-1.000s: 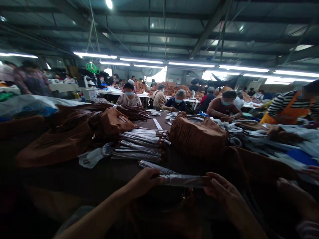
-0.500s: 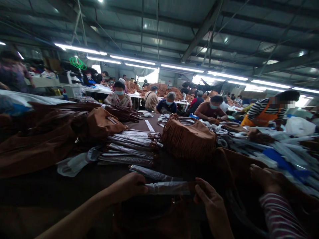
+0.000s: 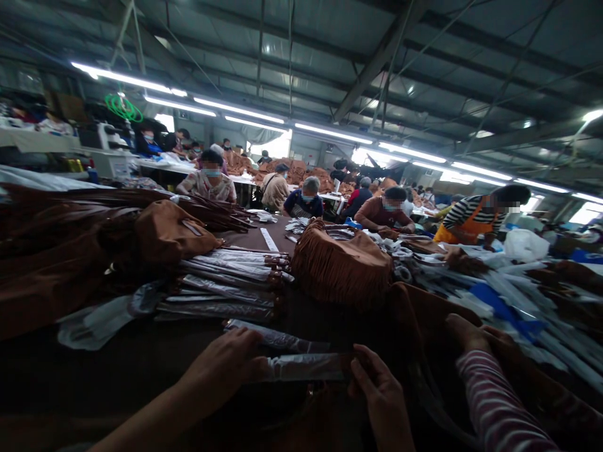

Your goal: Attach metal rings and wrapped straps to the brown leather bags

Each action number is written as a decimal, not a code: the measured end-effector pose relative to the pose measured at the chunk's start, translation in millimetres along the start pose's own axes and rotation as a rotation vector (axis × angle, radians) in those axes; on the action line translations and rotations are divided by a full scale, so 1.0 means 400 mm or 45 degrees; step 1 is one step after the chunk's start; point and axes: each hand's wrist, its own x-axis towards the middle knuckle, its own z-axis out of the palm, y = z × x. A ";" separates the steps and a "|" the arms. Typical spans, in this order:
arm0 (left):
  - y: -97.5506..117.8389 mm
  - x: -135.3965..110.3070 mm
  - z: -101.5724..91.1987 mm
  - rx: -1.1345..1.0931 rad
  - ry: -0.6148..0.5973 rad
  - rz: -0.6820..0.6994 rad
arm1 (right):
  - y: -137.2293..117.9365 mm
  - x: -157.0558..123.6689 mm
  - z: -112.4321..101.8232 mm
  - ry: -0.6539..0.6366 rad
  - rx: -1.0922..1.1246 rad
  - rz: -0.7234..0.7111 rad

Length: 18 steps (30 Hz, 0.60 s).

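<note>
My left hand [image 3: 221, 367] and my right hand [image 3: 379, 395] pinch the two ends of a plastic-wrapped strap [image 3: 306, 367], held level over a dark table. Under them lies a dark brown bag [image 3: 320, 417], mostly in shadow. Just beyond my left hand rests another wrapped strap [image 3: 276, 337]. Behind it is a stack of wrapped straps [image 3: 226, 282]. A fringed tan suede bag [image 3: 342, 267] sits ahead of my right hand. To the right, a co-worker's hand [image 3: 471, 333] in a striped sleeve [image 3: 499, 402] lies on a brown suede panel [image 3: 438, 320].
A tan leather bag [image 3: 172, 232] and brown fringes lie at the left of the long table [image 3: 277, 229]. Blue and white wrapped goods [image 3: 509, 301] cover the right. Masked co-workers sit beyond, with heaped tan bags [image 3: 296, 169] at the back.
The whole scene has slid left in the view as my head turned right. The striped sleeve has come further into view at the lower right. My hands still hold the wrapped strap.
</note>
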 end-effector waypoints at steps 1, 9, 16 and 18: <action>0.018 -0.008 0.002 0.034 0.055 0.030 | -0.005 0.000 0.009 0.001 -0.007 -0.010; 0.088 -0.016 0.037 0.237 0.008 0.113 | -0.051 -0.016 0.069 -0.061 -0.060 -0.093; 0.043 0.010 0.035 0.266 -0.061 0.122 | -0.050 -0.013 0.062 -0.049 -0.168 -0.104; 0.062 0.012 0.005 0.241 -0.155 0.172 | -0.051 -0.019 0.069 -0.062 -0.201 -0.130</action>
